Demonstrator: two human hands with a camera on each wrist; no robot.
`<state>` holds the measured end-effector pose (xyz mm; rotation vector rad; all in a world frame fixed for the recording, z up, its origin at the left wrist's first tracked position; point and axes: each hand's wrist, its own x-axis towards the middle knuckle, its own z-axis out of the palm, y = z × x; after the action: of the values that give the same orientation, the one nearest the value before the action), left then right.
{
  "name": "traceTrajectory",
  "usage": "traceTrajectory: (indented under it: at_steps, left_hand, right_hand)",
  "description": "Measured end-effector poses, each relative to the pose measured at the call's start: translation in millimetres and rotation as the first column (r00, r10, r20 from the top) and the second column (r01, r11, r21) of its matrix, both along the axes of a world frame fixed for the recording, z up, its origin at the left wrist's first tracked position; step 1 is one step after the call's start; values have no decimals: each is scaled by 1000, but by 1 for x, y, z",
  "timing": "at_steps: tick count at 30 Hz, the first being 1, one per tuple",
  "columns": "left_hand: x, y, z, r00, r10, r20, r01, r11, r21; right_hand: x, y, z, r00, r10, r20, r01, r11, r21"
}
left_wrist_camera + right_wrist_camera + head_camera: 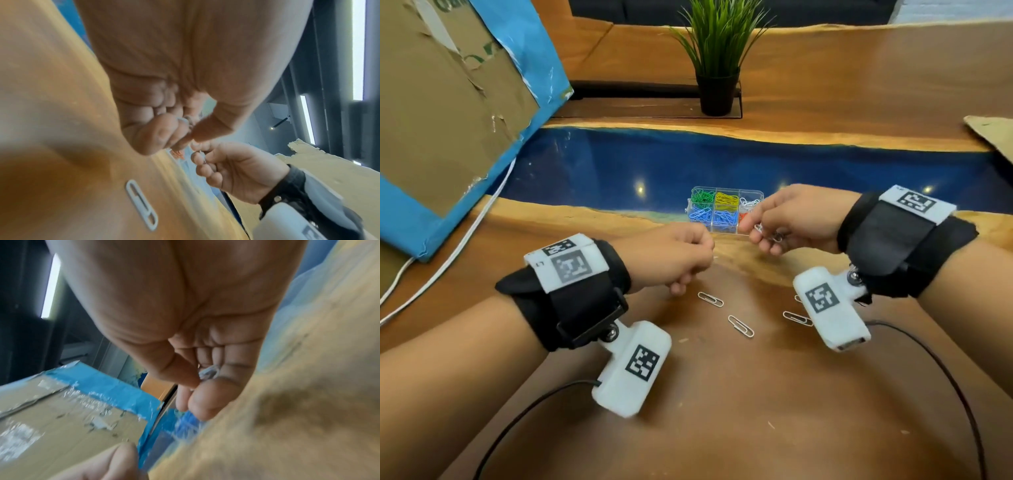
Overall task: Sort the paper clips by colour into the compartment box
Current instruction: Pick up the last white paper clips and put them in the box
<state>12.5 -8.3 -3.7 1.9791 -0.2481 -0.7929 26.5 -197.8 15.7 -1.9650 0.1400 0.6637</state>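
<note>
Four white paper clips (740,325) lie loose on the desk (722,411), near the compartment box (726,209). Right hand (796,219) pinches white clips beside the box; left hand (671,258) curls on a clip too. Judged next: drop into the white compartment. Potted plant (717,54) and cardboard (445,102) stand clear.

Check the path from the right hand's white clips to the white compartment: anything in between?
Nothing visible. The right hand holds white clips at the compartment box, lid off, white compartment just beyond its fingers.
</note>
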Motion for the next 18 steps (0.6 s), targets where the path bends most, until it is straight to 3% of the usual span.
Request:
traceTrajectory:
  at_steps: [4,8,14,18]
  left_hand:
    - [22,-17,8,991,121,51,-121,993,-10]
    - [48,-40,23,982,162,92,-162,987,-7]
    - [77,-63,29,965,249,82,-251,968,21]
    - [88,-72,24,957,250,145,-269,954,136]
  right_hand:
    - [23,-7,10,979,-196,51,196,981,0]
    - [45,-6,15,959,-271,85,275,961,-37]
    - [66,-2,16,961,-274,32,275,959,-70]
    - [69,-2,15,968,-248,44,251,965,-74]
